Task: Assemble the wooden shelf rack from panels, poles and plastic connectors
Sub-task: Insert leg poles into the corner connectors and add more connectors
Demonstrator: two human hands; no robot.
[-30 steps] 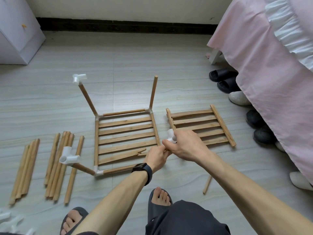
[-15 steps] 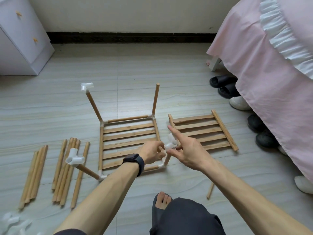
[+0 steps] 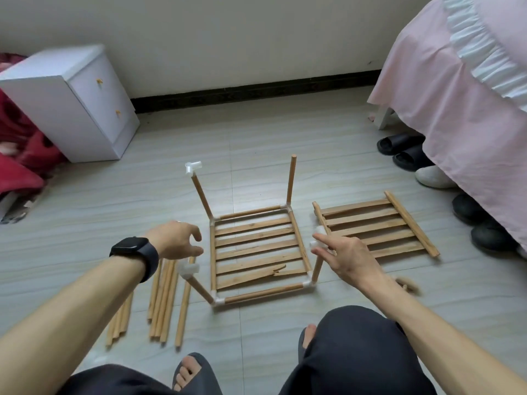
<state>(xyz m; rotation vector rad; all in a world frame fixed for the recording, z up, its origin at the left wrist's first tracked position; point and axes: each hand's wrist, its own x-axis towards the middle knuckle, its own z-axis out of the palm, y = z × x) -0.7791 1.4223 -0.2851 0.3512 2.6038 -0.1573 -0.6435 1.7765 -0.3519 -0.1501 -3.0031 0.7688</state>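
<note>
White plastic now caps the near-right pole (image 3: pixel 317 269): a second ago both hands were closed around that connector (image 3: pixel 319 242), pressing it on, and now they have come apart. The right hand (image 3: pixel 346 259) is spread wide, its forefinger and thumb at the connector; whether they touch it cannot be told. The left hand (image 3: pixel 175 240) has swung off to the left and hovers, loosely curled and holding nothing, above the near-left connector (image 3: pixel 188 268). That joint looks finished, so the next cap likely belongs on the far-right pole (image 3: pixel 291 181), whose top is bare.

The framed panel (image 3: pixel 256 246) lies flat on the floor ahead of the person's knees, with four poles rising from its four corner joints. Three of them carry top connectors, counting the far-left one (image 3: pixel 193 167). A second panel (image 3: pixel 376 226) lies just to its right, unframed. The loose poles (image 3: pixel 164 297) lie in three bunches to the left, roughly nine, though overlap prevents a sure count.
</note>
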